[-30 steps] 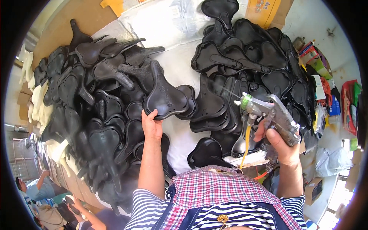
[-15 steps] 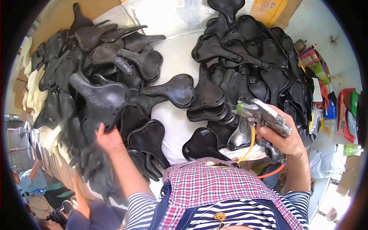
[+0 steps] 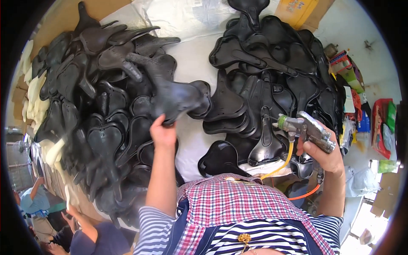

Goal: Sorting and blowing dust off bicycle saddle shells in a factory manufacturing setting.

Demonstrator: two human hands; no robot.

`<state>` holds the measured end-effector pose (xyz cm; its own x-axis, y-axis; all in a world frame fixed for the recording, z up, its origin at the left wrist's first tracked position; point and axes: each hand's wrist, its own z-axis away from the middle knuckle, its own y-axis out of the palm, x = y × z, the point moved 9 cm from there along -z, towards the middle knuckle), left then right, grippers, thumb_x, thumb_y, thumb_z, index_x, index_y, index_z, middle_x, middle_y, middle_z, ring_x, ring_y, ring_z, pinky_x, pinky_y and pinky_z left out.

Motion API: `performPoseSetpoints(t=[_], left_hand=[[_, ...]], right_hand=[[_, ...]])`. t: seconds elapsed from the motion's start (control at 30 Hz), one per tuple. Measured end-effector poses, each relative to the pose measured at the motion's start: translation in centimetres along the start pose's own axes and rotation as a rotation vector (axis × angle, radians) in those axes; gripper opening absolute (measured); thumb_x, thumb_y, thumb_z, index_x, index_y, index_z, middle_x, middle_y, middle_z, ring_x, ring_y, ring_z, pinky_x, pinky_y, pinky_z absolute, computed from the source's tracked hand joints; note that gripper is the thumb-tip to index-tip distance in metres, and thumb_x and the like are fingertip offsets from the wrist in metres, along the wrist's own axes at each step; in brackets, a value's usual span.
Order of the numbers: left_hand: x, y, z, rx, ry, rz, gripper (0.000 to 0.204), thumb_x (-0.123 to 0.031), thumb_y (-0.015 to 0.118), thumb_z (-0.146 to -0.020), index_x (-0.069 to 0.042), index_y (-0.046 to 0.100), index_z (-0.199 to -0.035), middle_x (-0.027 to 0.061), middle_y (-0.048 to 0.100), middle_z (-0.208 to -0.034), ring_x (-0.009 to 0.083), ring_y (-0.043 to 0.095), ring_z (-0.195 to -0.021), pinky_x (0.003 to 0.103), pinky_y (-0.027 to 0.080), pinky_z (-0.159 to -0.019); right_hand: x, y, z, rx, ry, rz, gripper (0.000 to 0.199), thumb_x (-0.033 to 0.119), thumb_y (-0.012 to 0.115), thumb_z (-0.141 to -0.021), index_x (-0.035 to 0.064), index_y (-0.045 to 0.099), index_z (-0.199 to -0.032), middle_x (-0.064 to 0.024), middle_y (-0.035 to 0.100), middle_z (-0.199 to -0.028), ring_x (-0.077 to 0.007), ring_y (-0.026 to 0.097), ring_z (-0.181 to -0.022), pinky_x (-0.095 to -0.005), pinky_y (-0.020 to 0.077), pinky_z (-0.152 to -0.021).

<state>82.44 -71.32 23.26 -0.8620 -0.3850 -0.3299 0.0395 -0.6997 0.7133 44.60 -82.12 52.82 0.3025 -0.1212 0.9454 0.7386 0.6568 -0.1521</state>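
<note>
My left hand (image 3: 163, 132) grips the rim of a black bicycle saddle (image 3: 176, 101), which is smeared by motion and hangs over the gap between two heaps. Its fingers are mostly under the saddle. At the right, my right hand (image 3: 325, 154) is wrapped round a metal spray gun (image 3: 308, 128) whose green-ringed nozzle points left. A yellow hose (image 3: 285, 162) and an orange hose (image 3: 305, 195) run from the gun. Just behind the held saddle, another black saddle (image 3: 204, 98) lies at the right-hand heap's edge.
Heaps of black saddles lie left (image 3: 104, 138) and right (image 3: 272, 55) on a white sheet (image 3: 191, 57). Cream-coloured pieces (image 3: 38, 95) line the far left. Bags and boxes (image 3: 355, 76) stand at the right. Another person's arm (image 3: 83, 221) shows at lower left.
My left hand has carried the saddle rightward from over the left heap to the gap between the heaps. The spray gun in my right hand has shifted slightly right.
</note>
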Motion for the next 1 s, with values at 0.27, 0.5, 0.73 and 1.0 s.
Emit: performPoseSetpoints(t=[0.27, 0.5, 0.73, 1.0], left_hand=[[-3.8, 13.2, -1.2, 0.201, 0.398, -0.474, 0.032, 0.007, 0.055, -0.066, 0.002, 0.054, -0.098, 0.0091, 0.058, -0.095, 0.0229, 0.06, -0.082, 0.035, 0.052, -0.073], [-26.4, 20.8, 0.1, 0.121, 0.764, -0.277, 0.03, -0.029, 0.057, -0.09, -0.001, 0.056, -0.101, 0.0119, 0.061, -0.099, 0.0262, 0.058, -0.091, 0.044, 0.047, -0.087], [11.1, 5.0, -3.0, 0.13, -0.304, -1.429, 0.038, -0.021, 0.066, -0.081, -0.002, 0.059, -0.113, 0.0118, 0.06, -0.107, 0.0209, 0.06, -0.084, 0.034, 0.05, -0.067], [12.4, 3.0, -4.7, 0.025, -0.557, -0.708, 0.011, -0.005, 0.063, -0.083, -0.006, 0.057, -0.092, 0.0031, 0.06, -0.079, 0.0139, 0.053, -0.064, 0.027, 0.036, -0.049]], right_hand=[[-1.9, 1.2, -0.3, 0.005, -0.113, -0.055, 0.053, 0.004, 0.067, -0.081, -0.0025, 0.046, -0.129, -0.0053, 0.061, -0.094, -0.0097, 0.056, -0.085, -0.0242, 0.0461, -0.076], [-3.4, 1.0, -0.8, -0.036, -0.117, -0.121, 0.052, 0.005, 0.067, -0.082, -0.0028, 0.046, -0.13, -0.0043, 0.06, -0.096, -0.009, 0.055, -0.085, -0.0238, 0.0453, -0.076], [-3.2, 0.5, -1.0, -0.089, -0.12, -0.093, 0.053, 0.005, 0.067, -0.082, -0.0038, 0.045, -0.13, -0.0059, 0.06, -0.096, -0.0104, 0.056, -0.087, -0.0254, 0.0461, -0.079], [-1.9, 0.8, 0.9, -0.099, -0.072, -0.056, 0.062, 0.014, 0.066, -0.078, -0.0051, 0.041, -0.132, -0.0118, 0.061, -0.09, -0.0166, 0.058, -0.084, -0.0293, 0.0456, -0.079]])
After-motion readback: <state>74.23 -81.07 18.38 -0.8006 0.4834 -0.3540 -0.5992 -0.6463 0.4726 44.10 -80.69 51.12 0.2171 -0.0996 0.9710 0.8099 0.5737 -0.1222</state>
